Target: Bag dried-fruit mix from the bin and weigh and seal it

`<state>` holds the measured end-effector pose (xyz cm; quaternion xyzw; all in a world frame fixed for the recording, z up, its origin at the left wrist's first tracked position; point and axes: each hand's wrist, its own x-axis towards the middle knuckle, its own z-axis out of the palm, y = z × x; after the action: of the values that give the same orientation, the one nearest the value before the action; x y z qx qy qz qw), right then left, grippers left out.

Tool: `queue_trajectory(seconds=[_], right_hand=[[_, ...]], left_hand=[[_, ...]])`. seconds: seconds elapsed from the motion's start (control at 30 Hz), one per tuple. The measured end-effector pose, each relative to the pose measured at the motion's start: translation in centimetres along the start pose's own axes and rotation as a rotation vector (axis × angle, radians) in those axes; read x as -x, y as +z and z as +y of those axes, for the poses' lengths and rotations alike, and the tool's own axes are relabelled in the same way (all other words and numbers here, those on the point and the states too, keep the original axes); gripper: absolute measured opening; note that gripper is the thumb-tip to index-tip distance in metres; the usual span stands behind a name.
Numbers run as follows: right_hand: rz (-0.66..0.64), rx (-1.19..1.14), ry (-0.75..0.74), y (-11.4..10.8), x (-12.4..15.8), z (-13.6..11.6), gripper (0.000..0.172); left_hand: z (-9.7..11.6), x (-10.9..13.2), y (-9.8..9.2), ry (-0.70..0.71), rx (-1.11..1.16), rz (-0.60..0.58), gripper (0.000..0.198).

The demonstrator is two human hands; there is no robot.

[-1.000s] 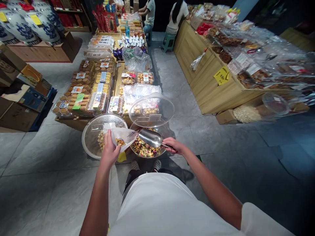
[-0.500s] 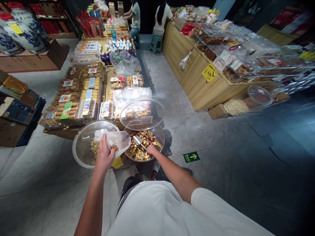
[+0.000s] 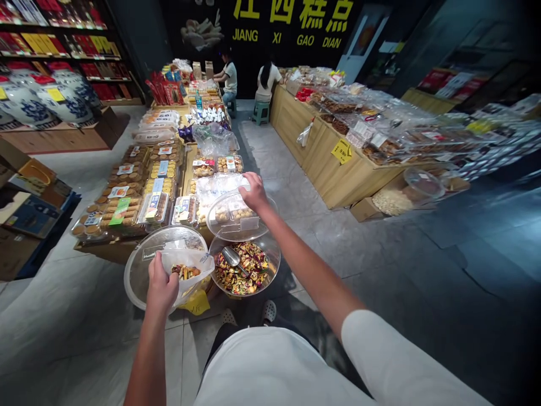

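Observation:
My left hand grips a translucent plastic bag that holds some colourful dried mix, above a clear round tub. My right hand is closed at the top rim of a clear round lid, which stands tilted over the back of a second tub. A metal scoop lies on the colourful dried mix in that second tub.
Packaged biscuits cover the stand ahead. A wooden counter with packed snacks is on the right. Two people sit on stools at the back. Cartons and blue-and-white jars are at the left.
My right hand has let go of the scoop and moved up to the lid. The bag in my left hand has shifted left and down. The view has tilted up.

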<state>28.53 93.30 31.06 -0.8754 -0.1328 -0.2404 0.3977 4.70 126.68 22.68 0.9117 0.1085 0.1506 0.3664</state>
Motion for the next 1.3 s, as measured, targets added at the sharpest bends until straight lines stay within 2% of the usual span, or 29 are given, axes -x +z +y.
queue_trajectory(seconds=[0.07, 0.1, 0.17, 0.23, 0.33, 0.4, 0.47, 0.53, 0.57, 0.63, 0.7, 0.77, 0.83, 0.87, 0.9, 0.97, 1.0, 1.07, 1.13, 1.23, 1.3], right_hand=[[-0.158, 0.111, 0.015, 0.4, -1.8, -0.2, 0.044], [-0.223, 0.150, 0.021, 0.5, -1.6, -0.2, 0.042], [-0.290, 0.188, 0.021, 0.3, 0.7, -0.3, 0.032], [-0.332, 0.175, 0.017, -0.5, 5.4, -0.5, 0.023], [-0.573, 0.087, -0.063, -1.8, 15.4, -0.5, 0.015], [-0.733, 0.069, -0.091, -1.9, 22.6, 0.3, 0.019], [-0.854, 0.073, -0.016, -1.2, 28.6, 1.7, 0.027], [-0.978, 0.090, 0.088, -0.2, 32.2, 2.9, 0.028], [-1.011, 0.084, 0.134, 0.4, 32.9, 3.2, 0.025], [-0.993, 0.028, 0.182, 1.5, 31.9, 2.6, 0.013], [-0.836, -0.068, 0.167, 3.0, 28.5, 0.4, 0.017], [-0.660, -0.178, 0.077, 5.0, 24.0, -2.9, 0.036], [-0.588, -0.201, -0.059, 7.4, 19.6, -6.4, 0.061], [-0.590, -0.165, -0.103, 8.7, 17.8, -7.9, 0.066], [-0.610, -0.114, -0.106, 9.9, 16.3, -9.2, 0.059], [-0.658, -0.045, -0.052, 11.7, 14.3, -10.7, 0.027], [-0.658, -0.031, -0.018, 12.2, 13.9, -11.0, 0.022], [-0.615, -0.052, 0.020, 12.1, 13.6, -10.8, 0.029], [-0.547, -0.106, 0.034, 11.2, 13.8, -10.0, 0.030], [-0.470, -0.187, 0.092, 8.9, 14.0, -8.2, 0.034], [-0.401, -0.210, 0.142, 7.2, 14.0, -6.8, 0.036]], left_hand=[[-0.2, -0.4, -0.6, 0.000, -0.014, -0.001, 0.088], [-0.4, -0.6, -0.8, 0.004, -0.020, 0.003, 0.088], [-0.7, -0.8, -1.2, 0.024, -0.030, 0.011, 0.086], [-0.9, -0.8, -1.5, 0.054, -0.035, 0.012, 0.086], [-0.9, -0.4, -1.7, 0.092, -0.022, -0.004, 0.087], [-0.6, 0.0, -1.8, 0.094, -0.012, -0.022, 0.088], [-0.3, 0.4, -1.7, 0.082, -0.013, -0.042, 0.090], [0.0, 0.8, -1.6, 0.081, -0.018, -0.059, 0.092], [0.1, 1.0, -1.5, 0.089, -0.019, -0.066, 0.092], [0.2, 1.4, -1.2, 0.116, -0.016, -0.088, 0.093], [0.3, 1.9, -0.8, 0.141, -0.007, -0.111, 0.093], [0.5, 2.3, -0.6, 0.150, 0.005, -0.121, 0.091], [0.9, 2.9, -0.3, 0.147, 0.002, -0.117, 0.087], [1.2, 3.2, -0.3, 0.143, -0.006, -0.110, 0.084], [1.5, 3.6, -0.1, 0.139, -0.017, -0.098, 0.081], [2.3, 4.6, 0.2, 0.132, -0.047, -0.044, 0.076], [2.6, 5.2, 0.6, 0.126, -0.068, 0.001, 0.075], [3.2, 6.6, 1.4, 0.113, -0.119, 0.091, 0.077], [3.7, 8.0, 2.5, 0.092, -0.158, 0.140, 0.082], [3.7, 9.3, 3.4, 0.033, -0.185, 0.111, 0.092], [3.5, 9.3, 3.2, -0.046, -0.215, 0.045, 0.086]])
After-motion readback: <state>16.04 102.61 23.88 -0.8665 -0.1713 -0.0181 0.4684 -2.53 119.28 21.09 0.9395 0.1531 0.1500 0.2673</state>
